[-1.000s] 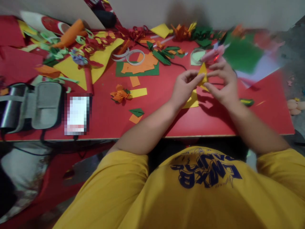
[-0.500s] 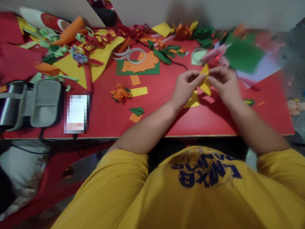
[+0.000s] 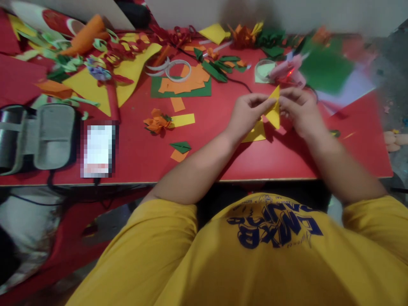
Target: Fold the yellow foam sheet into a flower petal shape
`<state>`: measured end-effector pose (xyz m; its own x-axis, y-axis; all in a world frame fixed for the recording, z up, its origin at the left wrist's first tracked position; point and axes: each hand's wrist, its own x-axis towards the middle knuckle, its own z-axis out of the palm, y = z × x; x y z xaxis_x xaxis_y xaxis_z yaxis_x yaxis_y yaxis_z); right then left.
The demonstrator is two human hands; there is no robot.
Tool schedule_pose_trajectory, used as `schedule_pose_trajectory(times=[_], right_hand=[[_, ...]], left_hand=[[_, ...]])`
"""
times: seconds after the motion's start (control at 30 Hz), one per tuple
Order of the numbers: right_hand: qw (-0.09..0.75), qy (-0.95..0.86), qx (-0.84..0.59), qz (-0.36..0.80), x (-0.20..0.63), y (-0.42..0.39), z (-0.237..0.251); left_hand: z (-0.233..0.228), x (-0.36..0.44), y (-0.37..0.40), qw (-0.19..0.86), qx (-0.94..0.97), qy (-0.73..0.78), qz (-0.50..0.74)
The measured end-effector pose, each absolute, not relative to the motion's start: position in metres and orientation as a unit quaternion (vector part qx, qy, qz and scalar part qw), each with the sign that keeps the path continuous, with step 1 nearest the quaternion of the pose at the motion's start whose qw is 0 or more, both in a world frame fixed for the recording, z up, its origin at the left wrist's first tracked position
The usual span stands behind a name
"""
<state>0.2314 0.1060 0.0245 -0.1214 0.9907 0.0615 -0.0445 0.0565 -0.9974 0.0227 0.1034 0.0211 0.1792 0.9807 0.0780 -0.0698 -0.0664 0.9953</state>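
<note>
Your hands, left hand [image 3: 247, 117] and right hand [image 3: 302, 112], meet over the surface [image 3: 223, 161] at one o'clock, a folded paper [image 3: 273, 111] between them. A tape ring [image 3: 178, 70] lies at eleven, an open case [image 3: 38, 136] at nine.

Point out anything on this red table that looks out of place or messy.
Paper scraps litter the red table: loose orange pieces spill over a green sheet, and a crumpled orange flower lies alone. Both hands, left hand and right hand, pinch a yellow folded paper.

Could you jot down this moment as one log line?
left hand: grip on yellow paper | right hand: grip on same paper | paper: held above red table | nearby: yellow scrap
</note>
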Motion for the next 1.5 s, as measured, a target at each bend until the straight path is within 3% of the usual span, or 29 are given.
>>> schedule_pose_trajectory(times=[0.67, 1.03, 1.5], right_hand=[[0.494, -0.525, -0.428, 0.546, 0.234, 0.109, 0.017], [0.491, -0.512, -0.435, 0.555, 0.232, 0.106, 0.019], [0.504, -0.526, -0.427, 0.536, 0.228, 0.105, 0.025]], left_hand=[[0.021, 0.023, 0.105, 0.544, 0.544, 0.412, 0.488], [0.018, 0.018, 0.105, 0.605, 0.519, 0.413, 0.441], [0.025, 0.019, 0.106, 0.547, 0.551, 0.412, 0.478]])
